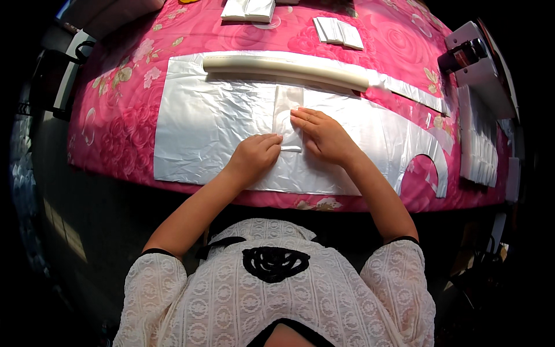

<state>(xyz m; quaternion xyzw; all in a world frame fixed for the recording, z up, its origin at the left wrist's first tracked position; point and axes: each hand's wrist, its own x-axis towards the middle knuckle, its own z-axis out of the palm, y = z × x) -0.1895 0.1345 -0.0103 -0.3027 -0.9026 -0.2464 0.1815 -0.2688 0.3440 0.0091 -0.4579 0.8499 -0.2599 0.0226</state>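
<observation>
A silvery-white plastic apron (196, 127) is spread across the table in front of me, its curved neck loop at the right end. Across its middle lies a narrow folded strip of white plastic (288, 101). My left hand (254, 155) rests against the strip's lower left edge, fingers close together and laid out toward it; its thumb is hidden. My right hand (326, 136) lies flat on the strip's right side, fingers stretched out and thumb apart. Just beyond both hands, a long cream tube (283, 68) lies along the apron's far side.
Stacks of folded white plastic (338, 32) and more folded white pieces (248, 9) lie toward the back of the pink floral tablecloth (231, 37). At the right stand a dark bottle (462, 55), a white box (488, 81) and a tall pile of folded white sheets (478, 139).
</observation>
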